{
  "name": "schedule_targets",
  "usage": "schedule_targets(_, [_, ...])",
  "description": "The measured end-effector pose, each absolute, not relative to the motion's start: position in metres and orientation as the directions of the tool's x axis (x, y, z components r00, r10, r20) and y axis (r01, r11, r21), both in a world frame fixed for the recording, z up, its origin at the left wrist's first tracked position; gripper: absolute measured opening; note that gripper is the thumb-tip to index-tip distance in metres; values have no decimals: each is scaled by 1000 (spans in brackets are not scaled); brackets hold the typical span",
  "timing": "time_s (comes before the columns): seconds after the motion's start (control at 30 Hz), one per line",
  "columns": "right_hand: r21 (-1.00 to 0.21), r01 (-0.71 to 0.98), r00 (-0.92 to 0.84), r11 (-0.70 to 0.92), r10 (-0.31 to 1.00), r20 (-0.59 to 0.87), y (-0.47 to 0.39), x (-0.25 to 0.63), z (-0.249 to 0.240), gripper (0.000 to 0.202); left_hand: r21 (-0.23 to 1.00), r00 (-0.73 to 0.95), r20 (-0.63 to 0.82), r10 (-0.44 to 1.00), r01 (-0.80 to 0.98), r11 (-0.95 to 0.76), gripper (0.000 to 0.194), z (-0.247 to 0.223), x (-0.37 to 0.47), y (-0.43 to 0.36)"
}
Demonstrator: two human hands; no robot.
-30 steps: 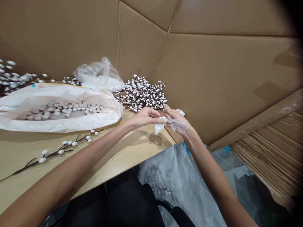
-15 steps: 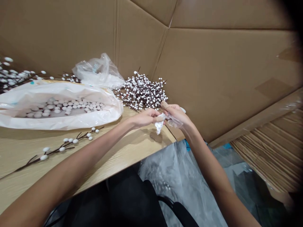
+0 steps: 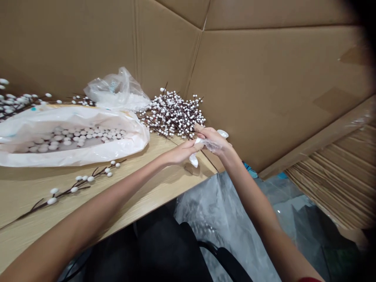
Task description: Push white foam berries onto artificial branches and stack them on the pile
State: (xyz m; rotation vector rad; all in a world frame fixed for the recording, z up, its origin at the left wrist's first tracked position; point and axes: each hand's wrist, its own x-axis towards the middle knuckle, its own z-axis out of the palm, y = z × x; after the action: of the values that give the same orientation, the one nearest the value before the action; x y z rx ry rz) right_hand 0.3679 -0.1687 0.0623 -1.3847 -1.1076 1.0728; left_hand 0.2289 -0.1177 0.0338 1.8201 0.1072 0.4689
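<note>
Plainly, white plastic [image 3: 193,160] hangs below the left fingers [image 3: 190,149].

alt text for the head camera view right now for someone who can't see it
A left hand and right hand hold crumpled plastic, part white, part clear, above a wooden table. Behind them is a pile of white-berried twigs; to the left, an open white bag of berries lies behind a single twig.

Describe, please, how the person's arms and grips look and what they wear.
The left arm and right arm are bare where visible, except a red edge, probably a sleeve, on the right. The left grip and right grip wear no gloves; each shows a tan covering, perhaps tape, on a digit.
</note>
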Motion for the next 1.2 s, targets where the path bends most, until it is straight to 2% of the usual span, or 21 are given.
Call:
schedule_targets(0.23, [-999,28,185,-18,983,-12,-163,364,66,51,840,883,350,313,-148,-522,40,28,227,-115])
schedule_targets(0.4, [-1000,-13,200,11,980,8,-153,367,62,49,742,846,446,292,-168,-649,38,24,228,-110])
schedule_targets(0.63, [-998,-70,202,3,979,-11,-152,373,59,50,710,820,461,340,-111,-695,36,17,236,-111])
schedule_targets(0.97, [-996,-85,171,9,985,-6,-162,388,63,48,596,799,515,311,-73,-800,23,6,258,-106])
schedule_targets(1.2, [-998,-62,168,3,986,-7,-165,409,60,48,559,797,527,297,-62,-827,12,-4,280,-106])
